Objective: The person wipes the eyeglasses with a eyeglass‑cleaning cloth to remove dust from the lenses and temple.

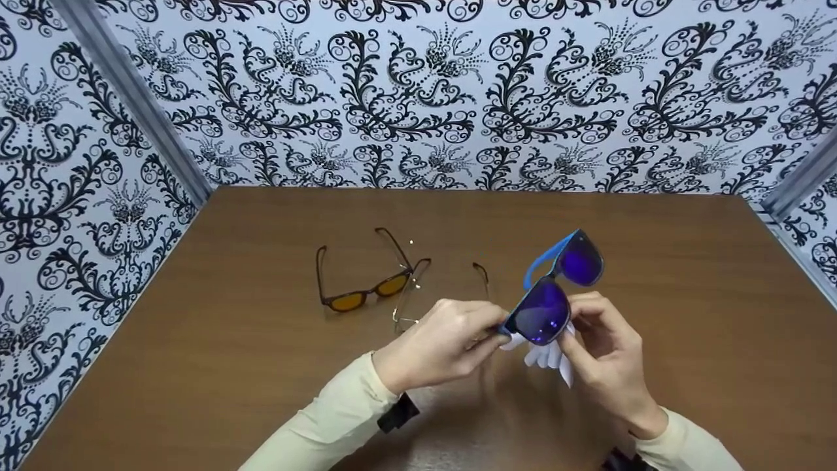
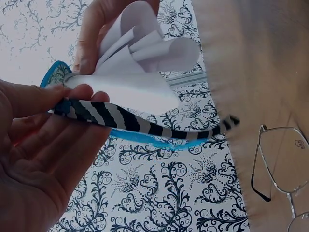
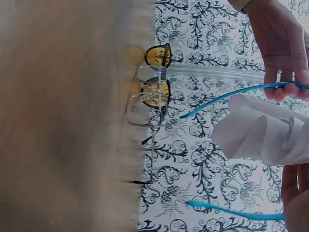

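Sunglasses (image 1: 539, 311) with mirrored blue-violet lenses and blue temples are held up over the table, tilted. My left hand (image 1: 451, 340) pinches them between thumb and fingers at the hinge end. In the left wrist view, the temple (image 2: 145, 126) at that hand has black and grey zebra stripes outside. My right hand (image 1: 611, 356) grips a crumpled white cloth (image 1: 546, 356) at the lower lens, its fingertips right at the frame's edge. The cloth's loose folds (image 3: 260, 135) hang behind the lens, between the two temples in the right wrist view.
Glasses with orange lenses and dark frames (image 1: 348, 301) lie unfolded on the brown table (image 1: 229, 366), left of my hands. Close beside them are thin metal-framed clear glasses (image 1: 395, 317), partly hidden behind my left hand. Patterned walls (image 1: 418, 85) enclose the table's back and sides.
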### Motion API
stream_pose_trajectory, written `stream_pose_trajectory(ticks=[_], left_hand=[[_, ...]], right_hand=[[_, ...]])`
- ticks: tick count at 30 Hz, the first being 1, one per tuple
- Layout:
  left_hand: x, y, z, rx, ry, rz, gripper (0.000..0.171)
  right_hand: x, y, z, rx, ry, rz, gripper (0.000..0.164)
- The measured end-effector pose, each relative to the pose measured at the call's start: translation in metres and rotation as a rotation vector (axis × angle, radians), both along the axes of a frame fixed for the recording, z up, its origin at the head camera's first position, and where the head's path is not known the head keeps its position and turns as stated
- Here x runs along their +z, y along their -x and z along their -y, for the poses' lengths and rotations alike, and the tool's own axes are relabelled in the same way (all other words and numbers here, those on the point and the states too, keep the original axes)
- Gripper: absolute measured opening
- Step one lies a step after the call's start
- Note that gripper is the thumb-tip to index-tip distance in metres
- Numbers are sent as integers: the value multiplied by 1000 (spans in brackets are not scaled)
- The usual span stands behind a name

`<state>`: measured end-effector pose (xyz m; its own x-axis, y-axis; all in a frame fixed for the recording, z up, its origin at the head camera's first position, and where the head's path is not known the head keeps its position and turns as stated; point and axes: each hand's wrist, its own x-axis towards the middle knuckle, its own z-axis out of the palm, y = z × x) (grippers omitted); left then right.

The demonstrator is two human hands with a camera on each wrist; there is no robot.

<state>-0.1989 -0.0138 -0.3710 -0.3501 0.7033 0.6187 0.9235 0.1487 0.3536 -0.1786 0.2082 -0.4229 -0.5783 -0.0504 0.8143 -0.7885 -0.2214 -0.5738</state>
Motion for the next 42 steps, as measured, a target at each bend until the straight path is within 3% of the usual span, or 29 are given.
stream_pose_trajectory(ticks=[6, 12, 19, 24, 28, 32, 35, 37, 42], left_hand=[[1, -1, 0, 71, -27, 64, 7], [-5, -1, -3, 213, -21, 130, 7], [-12, -2, -9, 406, -14, 162, 10], [-14, -2, -11, 478, -24, 218, 15], [-15, -1, -11, 475, -58, 357, 15], [-15, 3, -11, 357, -138, 665, 14], [-16, 5, -13, 306, -202, 868, 16], [-16, 5, -14, 319, -214, 925, 18], [-18, 5, -17, 349, -199, 985, 22]], right_hand=[[5, 1, 2, -43, -50, -25, 22], [8, 3, 6, -103, -130, -27, 26], [8, 7, 9, -207, -268, -78, 20], [9, 7, 11, -260, -320, -97, 13], [13, 6, 15, -340, -353, -138, 13], [17, 5, 20, -446, -361, -204, 27], [19, 6, 23, -529, -365, -243, 30], [19, 8, 23, -558, -370, -249, 30], [17, 15, 24, -573, -427, -224, 20]])
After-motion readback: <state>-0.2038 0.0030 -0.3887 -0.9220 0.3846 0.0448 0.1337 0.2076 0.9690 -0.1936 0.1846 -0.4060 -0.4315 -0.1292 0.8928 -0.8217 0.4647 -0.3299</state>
